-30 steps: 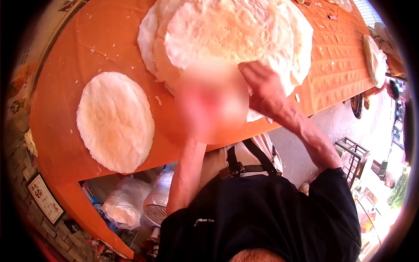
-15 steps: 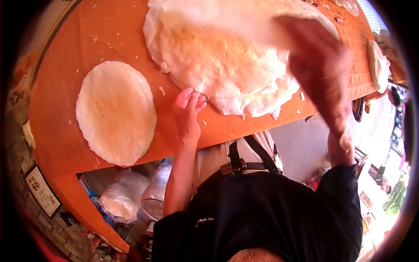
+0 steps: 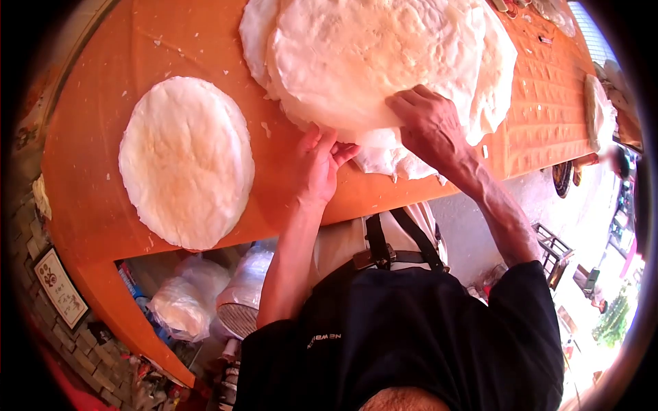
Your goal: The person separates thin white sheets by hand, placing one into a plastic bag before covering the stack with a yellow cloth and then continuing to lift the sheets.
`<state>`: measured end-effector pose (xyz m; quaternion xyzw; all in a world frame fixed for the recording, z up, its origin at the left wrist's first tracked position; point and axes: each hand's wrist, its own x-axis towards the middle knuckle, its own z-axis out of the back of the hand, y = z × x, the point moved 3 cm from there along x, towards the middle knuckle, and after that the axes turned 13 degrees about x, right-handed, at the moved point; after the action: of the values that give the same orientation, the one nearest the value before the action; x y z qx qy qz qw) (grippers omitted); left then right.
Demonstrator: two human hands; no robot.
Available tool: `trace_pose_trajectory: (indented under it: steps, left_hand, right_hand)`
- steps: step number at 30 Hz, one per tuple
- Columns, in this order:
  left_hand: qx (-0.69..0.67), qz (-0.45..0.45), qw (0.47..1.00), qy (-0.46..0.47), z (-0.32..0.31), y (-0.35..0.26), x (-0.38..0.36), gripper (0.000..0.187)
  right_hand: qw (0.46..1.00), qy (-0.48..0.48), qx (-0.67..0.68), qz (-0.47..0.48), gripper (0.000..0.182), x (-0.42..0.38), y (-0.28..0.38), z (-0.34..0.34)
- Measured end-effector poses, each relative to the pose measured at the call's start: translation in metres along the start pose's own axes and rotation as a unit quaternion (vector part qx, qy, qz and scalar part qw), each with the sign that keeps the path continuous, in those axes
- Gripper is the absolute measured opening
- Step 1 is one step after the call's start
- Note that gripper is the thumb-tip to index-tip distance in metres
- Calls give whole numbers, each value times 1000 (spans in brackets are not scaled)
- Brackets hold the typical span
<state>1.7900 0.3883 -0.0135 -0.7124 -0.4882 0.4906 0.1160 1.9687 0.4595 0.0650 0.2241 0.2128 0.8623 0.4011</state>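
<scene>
A stack of large, soft white round sheets (image 3: 356, 68) with ragged edges lies on the orange table (image 3: 89, 185). My right hand (image 3: 432, 123) is closed on the near edge of the top sheet, its fingers curled over it. To its left, my left hand (image 3: 322, 164) pinches the same near edge, fingertips partly hidden by the sheet. Below the hands, a lower sheet (image 3: 387, 159) sticks out with a torn, uneven rim. A separate white oval sheet (image 3: 186, 163) lies flat on the table, left of my left hand.
Small white scraps (image 3: 266, 129) dot the tabletop. Plastic-wrapped bundles (image 3: 185, 305) sit beneath the table at the left. A folded white bundle (image 3: 598, 113) lies at the table's far right, and a dark metal stand (image 3: 554, 252) is on the floor.
My right hand, blurred and raised with a sheet before, has come down to the stack's near edge. A sheet now lies spread over the top. My left hand shifted slightly right.
</scene>
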Motion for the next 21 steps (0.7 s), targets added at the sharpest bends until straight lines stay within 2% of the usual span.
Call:
trace_pose_trajectory:
  steps: [2,3,6,8,12,13,14,16,17,18,20,21]
  left_hand:
    - [-23,-15,999,41,1,6,5,13]
    - [-39,-6,997,63,0,8,8,19]
    - [-78,9,991,111,-4,7,9,34]
    - [-97,4,988,124,-6,7,8,42]
    - [-165,-20,973,160,-21,-15,4,40]
    - [-164,-8,975,147,-16,-17,7,47]
    - [-173,-10,973,149,-15,-16,7,45]
    - [-193,-16,969,154,-21,-17,8,41]
    - [-202,-36,960,190,-28,-23,8,41]
    - [-185,-25,965,186,-32,-26,10,41]
    - [-162,-43,973,161,-47,-37,8,40]
    - [-128,-43,981,142,-44,-36,11,39]
  right_hand:
    - [1000,-5,22,0,7,5,6,-10]
    - [999,33,6,-21,10,-1,8,-20]
    - [999,-26,25,32,26,-18,1,-28]
    - [999,-9,15,29,28,-12,9,-20]
    - [999,9,39,32,34,-2,19,-10]
    - [998,-6,29,46,35,-5,20,-8]
    - [998,-22,18,60,35,-7,21,-6]
    - [996,-35,-33,69,33,-9,13,-6]
    - [999,-17,-24,40,30,-6,0,-7]
    - [995,-68,-21,69,17,-1,-9,-7]
    - [999,4,-27,-31,5,19,-24,10]
    - [991,22,-124,-38,5,39,-25,34]
